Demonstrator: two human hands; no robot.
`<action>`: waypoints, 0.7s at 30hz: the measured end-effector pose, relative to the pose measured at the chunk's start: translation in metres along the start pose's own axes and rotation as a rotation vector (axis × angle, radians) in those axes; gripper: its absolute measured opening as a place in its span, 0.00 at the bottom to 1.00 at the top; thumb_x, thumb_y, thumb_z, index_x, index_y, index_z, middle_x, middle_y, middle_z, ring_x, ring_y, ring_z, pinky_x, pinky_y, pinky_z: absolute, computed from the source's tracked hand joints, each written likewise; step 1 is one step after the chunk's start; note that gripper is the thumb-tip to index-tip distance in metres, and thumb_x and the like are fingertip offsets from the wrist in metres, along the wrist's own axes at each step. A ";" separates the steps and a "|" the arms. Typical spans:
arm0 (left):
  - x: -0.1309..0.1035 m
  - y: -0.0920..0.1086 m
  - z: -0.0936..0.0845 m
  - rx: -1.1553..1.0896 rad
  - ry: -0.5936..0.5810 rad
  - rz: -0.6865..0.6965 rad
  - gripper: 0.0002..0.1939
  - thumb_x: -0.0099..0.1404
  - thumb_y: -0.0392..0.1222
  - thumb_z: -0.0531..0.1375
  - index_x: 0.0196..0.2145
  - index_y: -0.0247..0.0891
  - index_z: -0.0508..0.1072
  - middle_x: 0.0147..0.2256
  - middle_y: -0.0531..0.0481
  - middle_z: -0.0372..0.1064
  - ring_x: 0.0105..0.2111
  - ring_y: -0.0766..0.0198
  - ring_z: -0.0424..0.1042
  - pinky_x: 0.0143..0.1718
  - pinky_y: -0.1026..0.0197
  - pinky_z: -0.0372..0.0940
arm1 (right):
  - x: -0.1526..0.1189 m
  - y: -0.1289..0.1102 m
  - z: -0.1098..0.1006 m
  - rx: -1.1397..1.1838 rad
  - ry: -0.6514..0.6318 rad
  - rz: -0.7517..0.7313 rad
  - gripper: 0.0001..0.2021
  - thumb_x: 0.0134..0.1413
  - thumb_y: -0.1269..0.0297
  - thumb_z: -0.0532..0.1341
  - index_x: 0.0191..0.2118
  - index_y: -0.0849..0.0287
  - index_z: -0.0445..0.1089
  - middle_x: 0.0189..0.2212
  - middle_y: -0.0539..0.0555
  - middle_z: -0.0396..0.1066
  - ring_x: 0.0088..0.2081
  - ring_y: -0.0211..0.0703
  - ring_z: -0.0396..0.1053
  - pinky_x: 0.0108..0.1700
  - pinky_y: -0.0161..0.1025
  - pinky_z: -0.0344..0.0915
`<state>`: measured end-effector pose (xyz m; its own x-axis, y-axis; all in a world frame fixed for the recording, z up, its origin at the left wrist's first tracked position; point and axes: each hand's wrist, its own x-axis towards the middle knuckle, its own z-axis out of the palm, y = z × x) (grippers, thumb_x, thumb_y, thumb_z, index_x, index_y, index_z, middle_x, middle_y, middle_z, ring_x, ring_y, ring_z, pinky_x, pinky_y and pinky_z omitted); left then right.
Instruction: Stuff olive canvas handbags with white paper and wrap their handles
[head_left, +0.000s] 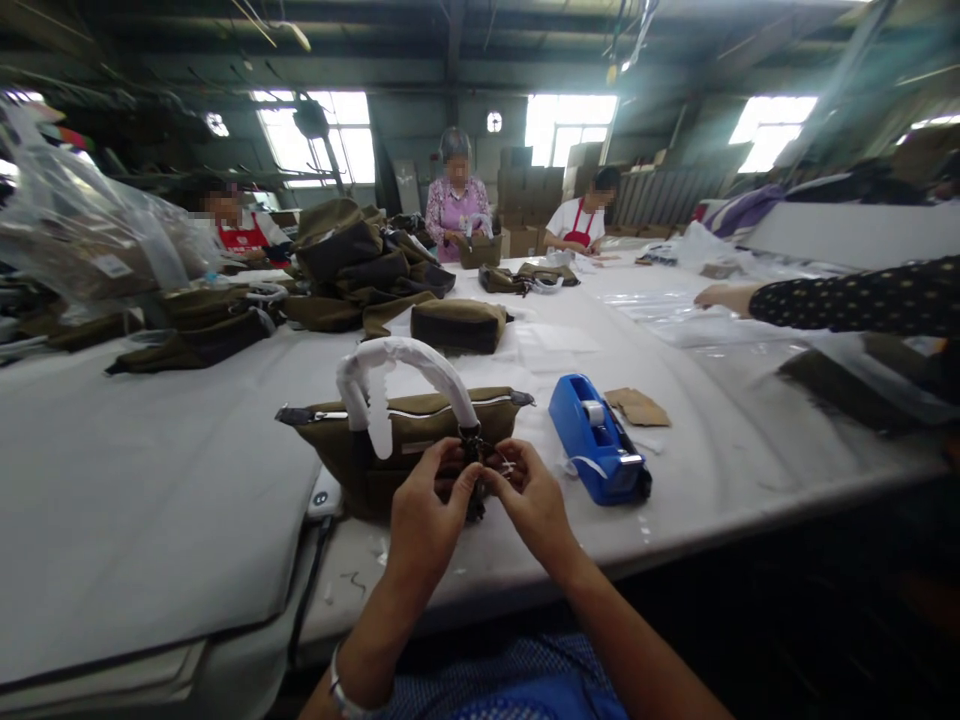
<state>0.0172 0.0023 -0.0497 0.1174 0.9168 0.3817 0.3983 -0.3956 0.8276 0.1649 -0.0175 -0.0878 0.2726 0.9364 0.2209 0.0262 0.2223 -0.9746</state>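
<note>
An olive-green handbag (330, 445) stands upright in front of me, with a zip along its top. Its arched handle (409, 352) is wrapped in white padding, and a white toothed strip (379, 410) hangs from it. At the handle's right base, a dark piece (472, 450) hangs from a ring. My left hand (427, 505) pinches this piece, thumb and fingers closed. Close beside it, my right hand (534, 505) is also closed, thumb and fingertips together around something thin and pale, too small to name. Fingers partly hide the bag's front.
A blue tape dispenser (600, 450) and brown paper pieces (637, 407) lie to the right. More olive bags (457, 326) are heaped behind. A white device (324, 497) with a cable sits left. A co-worker's sleeved arm (847, 297) reaches in from the right; several people work across the table.
</note>
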 end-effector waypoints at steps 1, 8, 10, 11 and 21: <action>0.000 0.002 0.001 0.003 -0.002 -0.008 0.17 0.67 0.50 0.63 0.50 0.38 0.74 0.43 0.43 0.80 0.43 0.54 0.81 0.42 0.57 0.77 | 0.000 0.000 0.001 0.046 -0.014 0.015 0.16 0.55 0.60 0.69 0.47 0.56 0.67 0.39 0.53 0.77 0.39 0.45 0.78 0.41 0.39 0.76; 0.002 0.005 0.006 0.074 -0.040 -0.036 0.18 0.66 0.49 0.63 0.49 0.37 0.75 0.44 0.41 0.80 0.42 0.52 0.81 0.46 0.52 0.75 | -0.010 0.000 0.013 -0.006 0.079 -0.069 0.15 0.56 0.63 0.66 0.49 0.56 0.70 0.45 0.57 0.76 0.46 0.47 0.76 0.50 0.43 0.74; 0.002 0.002 0.007 0.123 -0.039 -0.055 0.18 0.67 0.50 0.61 0.49 0.37 0.75 0.43 0.39 0.80 0.42 0.48 0.81 0.47 0.48 0.74 | -0.016 -0.001 0.017 0.048 0.070 -0.068 0.13 0.56 0.65 0.66 0.47 0.56 0.71 0.43 0.55 0.77 0.43 0.45 0.77 0.47 0.40 0.75; 0.002 0.000 0.006 0.128 -0.044 -0.073 0.19 0.67 0.52 0.60 0.48 0.37 0.76 0.42 0.39 0.80 0.43 0.47 0.80 0.47 0.46 0.73 | -0.018 -0.002 0.017 0.057 0.049 -0.077 0.13 0.56 0.66 0.66 0.47 0.56 0.71 0.41 0.55 0.77 0.42 0.45 0.77 0.46 0.39 0.75; 0.004 -0.006 0.002 -0.451 -0.123 -0.478 0.31 0.53 0.63 0.70 0.45 0.36 0.76 0.35 0.45 0.78 0.26 0.60 0.77 0.20 0.64 0.69 | 0.071 0.011 -0.054 -0.557 0.202 -0.206 0.12 0.68 0.63 0.55 0.49 0.62 0.72 0.45 0.62 0.78 0.44 0.48 0.79 0.50 0.44 0.74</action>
<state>0.0170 0.0081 -0.0543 0.1363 0.9859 -0.0972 0.0157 0.0960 0.9953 0.2361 0.0365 -0.0846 0.3840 0.8074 0.4479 0.5800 0.1665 -0.7974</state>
